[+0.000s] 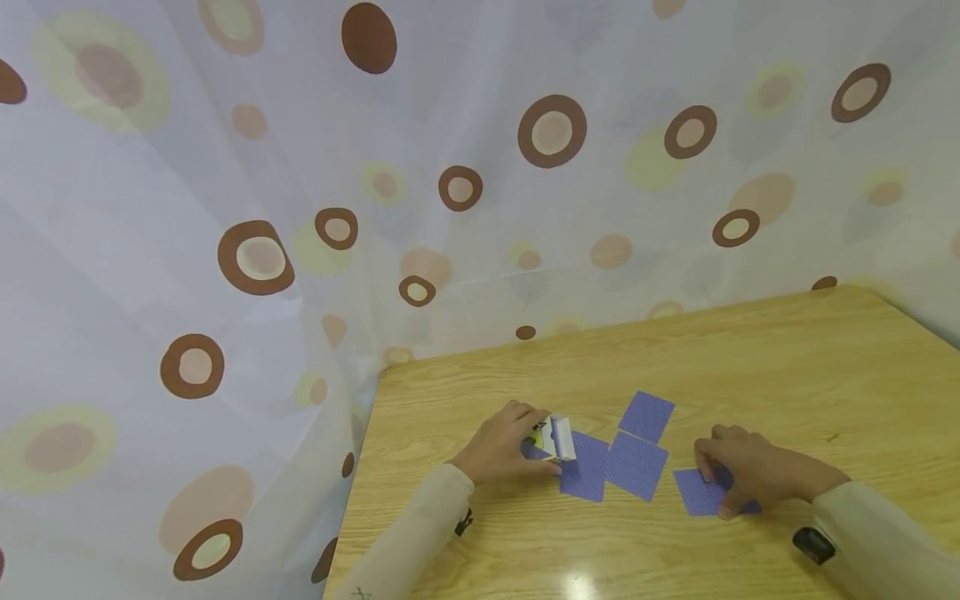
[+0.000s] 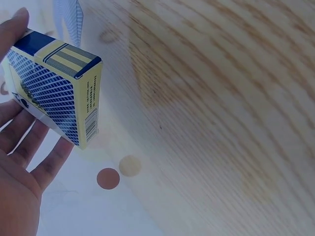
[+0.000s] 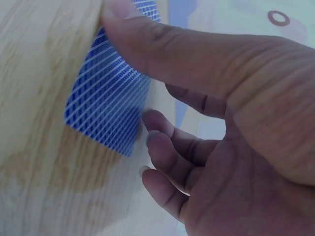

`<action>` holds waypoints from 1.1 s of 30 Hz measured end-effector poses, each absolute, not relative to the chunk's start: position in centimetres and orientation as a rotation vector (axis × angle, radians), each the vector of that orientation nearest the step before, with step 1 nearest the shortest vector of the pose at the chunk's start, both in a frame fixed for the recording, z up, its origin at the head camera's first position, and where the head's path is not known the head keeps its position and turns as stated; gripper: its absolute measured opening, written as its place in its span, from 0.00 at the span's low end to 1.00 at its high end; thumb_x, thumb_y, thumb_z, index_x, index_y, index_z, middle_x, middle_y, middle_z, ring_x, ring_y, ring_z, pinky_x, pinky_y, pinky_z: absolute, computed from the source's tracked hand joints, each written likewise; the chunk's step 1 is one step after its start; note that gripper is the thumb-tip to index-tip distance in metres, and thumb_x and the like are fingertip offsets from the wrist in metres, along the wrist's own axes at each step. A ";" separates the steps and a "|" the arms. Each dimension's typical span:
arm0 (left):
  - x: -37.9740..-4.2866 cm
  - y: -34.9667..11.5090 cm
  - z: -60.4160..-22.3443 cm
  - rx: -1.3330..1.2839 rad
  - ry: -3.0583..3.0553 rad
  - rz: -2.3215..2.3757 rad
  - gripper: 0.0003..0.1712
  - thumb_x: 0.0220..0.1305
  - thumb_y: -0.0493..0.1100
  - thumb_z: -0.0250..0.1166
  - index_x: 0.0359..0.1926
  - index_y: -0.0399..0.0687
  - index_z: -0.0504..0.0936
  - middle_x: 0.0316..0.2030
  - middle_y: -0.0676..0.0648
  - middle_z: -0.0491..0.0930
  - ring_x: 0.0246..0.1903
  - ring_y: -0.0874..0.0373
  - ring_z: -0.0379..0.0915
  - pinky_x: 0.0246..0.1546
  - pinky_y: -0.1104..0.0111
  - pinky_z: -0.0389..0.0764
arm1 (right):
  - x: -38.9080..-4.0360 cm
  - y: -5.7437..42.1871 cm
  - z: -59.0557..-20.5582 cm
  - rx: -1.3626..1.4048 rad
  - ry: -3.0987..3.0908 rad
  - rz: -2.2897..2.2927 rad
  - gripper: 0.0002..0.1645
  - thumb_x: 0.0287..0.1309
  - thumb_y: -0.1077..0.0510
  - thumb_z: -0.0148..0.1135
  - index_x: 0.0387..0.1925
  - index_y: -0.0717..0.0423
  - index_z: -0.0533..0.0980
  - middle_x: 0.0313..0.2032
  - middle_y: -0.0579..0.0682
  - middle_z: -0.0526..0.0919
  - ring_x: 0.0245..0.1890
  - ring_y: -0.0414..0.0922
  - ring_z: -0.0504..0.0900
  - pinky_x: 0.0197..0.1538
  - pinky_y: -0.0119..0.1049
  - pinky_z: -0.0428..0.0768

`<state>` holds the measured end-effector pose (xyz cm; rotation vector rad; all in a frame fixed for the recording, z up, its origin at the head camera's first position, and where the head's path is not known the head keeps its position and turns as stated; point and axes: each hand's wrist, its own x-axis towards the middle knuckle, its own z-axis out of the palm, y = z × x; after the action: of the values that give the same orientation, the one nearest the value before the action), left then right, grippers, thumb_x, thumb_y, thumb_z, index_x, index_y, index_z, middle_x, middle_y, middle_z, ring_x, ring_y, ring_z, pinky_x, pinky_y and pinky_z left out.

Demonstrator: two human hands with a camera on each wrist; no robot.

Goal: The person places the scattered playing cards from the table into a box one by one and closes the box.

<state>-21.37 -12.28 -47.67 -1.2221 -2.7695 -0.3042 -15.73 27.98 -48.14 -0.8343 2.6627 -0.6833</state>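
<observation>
My left hand (image 1: pixel 498 448) grips a playing card box (image 1: pixel 557 440) between thumb and fingers, its white flap end facing right. In the left wrist view the box (image 2: pixel 44 91) shows a blue patterned face and a cream side with a barcode. Over on the right, my right hand (image 1: pixel 761 468) pinches a blue-backed playing card (image 1: pixel 696 492) low over the table. The right wrist view has the thumb across the top of this card (image 3: pixel 108 93), other fingers curled beside its edge. The index fingertip is hidden there.
Between the hands, blue-backed cards lie on the wooden table (image 1: pixel 465 400): one card (image 1: pixel 587 468) by the box, another card (image 1: pixel 636 467) beside it, and a third card (image 1: pixel 647 415) farther back. A spotted curtain (image 1: pixel 480 125) hangs along the table's back and left edges.
</observation>
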 end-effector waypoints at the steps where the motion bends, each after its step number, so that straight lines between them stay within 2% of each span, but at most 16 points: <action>1: -21.3 -12.3 -47.7 -1.221 -2.771 -0.305 0.50 0.57 0.72 0.71 0.71 0.48 0.73 0.58 0.51 0.76 0.56 0.60 0.70 0.52 0.74 0.76 | -15.9 28.0 -48.1 -0.835 2.647 -0.697 0.30 0.37 0.47 0.85 0.35 0.43 0.71 0.36 0.45 0.68 0.37 0.45 0.65 0.39 0.40 0.67; 4: -21.4 -12.4 -47.7 -1.227 -2.770 -0.306 0.50 0.57 0.72 0.71 0.71 0.48 0.73 0.58 0.51 0.76 0.56 0.60 0.70 0.52 0.75 0.76 | -16.7 27.7 -48.0 -0.888 2.612 -0.756 0.26 0.46 0.45 0.82 0.40 0.44 0.73 0.39 0.45 0.72 0.38 0.44 0.71 0.39 0.39 0.73; 8: -21.5 -12.5 -47.8 -1.241 -2.760 -0.308 0.50 0.57 0.72 0.71 0.71 0.47 0.73 0.58 0.51 0.76 0.56 0.60 0.70 0.51 0.75 0.76 | -18.3 25.9 -47.8 -1.005 2.678 -0.811 0.23 0.57 0.44 0.76 0.46 0.51 0.77 0.41 0.48 0.77 0.39 0.43 0.76 0.37 0.37 0.78; 11: -21.6 -12.6 -48.0 -1.242 -2.747 -0.307 0.50 0.57 0.72 0.71 0.71 0.48 0.74 0.58 0.51 0.76 0.56 0.60 0.70 0.50 0.75 0.76 | -19.2 23.9 -47.8 -1.002 2.749 -0.785 0.32 0.53 0.43 0.79 0.53 0.55 0.77 0.45 0.52 0.78 0.43 0.47 0.77 0.40 0.41 0.79; 15: -21.8 -12.5 -48.3 -1.244 -2.741 -0.311 0.50 0.57 0.74 0.70 0.71 0.49 0.73 0.58 0.52 0.76 0.56 0.61 0.70 0.51 0.75 0.76 | -19.9 21.7 -47.9 -0.938 2.745 -0.712 0.46 0.39 0.44 0.86 0.61 0.50 0.77 0.49 0.54 0.76 0.47 0.51 0.76 0.44 0.48 0.80; 19: -21.9 -12.4 -48.3 -1.240 -2.747 -0.328 0.50 0.57 0.74 0.69 0.71 0.49 0.73 0.58 0.52 0.76 0.56 0.62 0.70 0.51 0.76 0.76 | -20.0 20.6 -48.0 -0.928 2.707 -0.689 0.42 0.33 0.50 0.88 0.56 0.42 0.80 0.48 0.53 0.72 0.45 0.50 0.72 0.41 0.49 0.80; 22: -21.9 -12.4 -48.2 -1.237 -2.744 -0.330 0.50 0.56 0.73 0.71 0.71 0.49 0.74 0.58 0.52 0.76 0.55 0.61 0.70 0.51 0.76 0.76 | -20.0 20.2 -47.9 -0.918 2.700 -0.663 0.38 0.33 0.51 0.89 0.51 0.40 0.80 0.46 0.52 0.71 0.44 0.49 0.71 0.41 0.48 0.80; 27: -21.9 -12.5 -48.2 -1.238 -2.743 -0.322 0.50 0.56 0.72 0.71 0.70 0.48 0.74 0.58 0.52 0.77 0.55 0.61 0.70 0.50 0.76 0.75 | -20.1 20.1 -47.8 -0.935 2.680 -0.655 0.31 0.34 0.48 0.87 0.39 0.44 0.75 0.42 0.50 0.67 0.42 0.48 0.67 0.40 0.43 0.77; 31: -22.0 -12.7 -48.2 -1.229 -2.757 -0.330 0.50 0.57 0.73 0.70 0.71 0.48 0.74 0.58 0.52 0.77 0.56 0.61 0.70 0.51 0.75 0.75 | -20.3 20.3 -48.0 -0.897 2.645 -0.700 0.32 0.35 0.46 0.86 0.32 0.49 0.70 0.37 0.48 0.63 0.38 0.46 0.64 0.37 0.37 0.69; 33: -21.9 -12.8 -48.2 -1.220 -2.761 -0.332 0.50 0.56 0.74 0.70 0.70 0.48 0.74 0.58 0.52 0.77 0.56 0.61 0.70 0.51 0.75 0.76 | -20.4 20.4 -48.1 -0.881 2.635 -0.715 0.33 0.35 0.46 0.86 0.31 0.50 0.69 0.34 0.47 0.62 0.36 0.45 0.62 0.37 0.37 0.65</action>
<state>-21.93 -12.77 -48.23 -1.2204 -2.7611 -0.3323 -20.45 20.36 -48.15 -0.8809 2.6348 -0.7155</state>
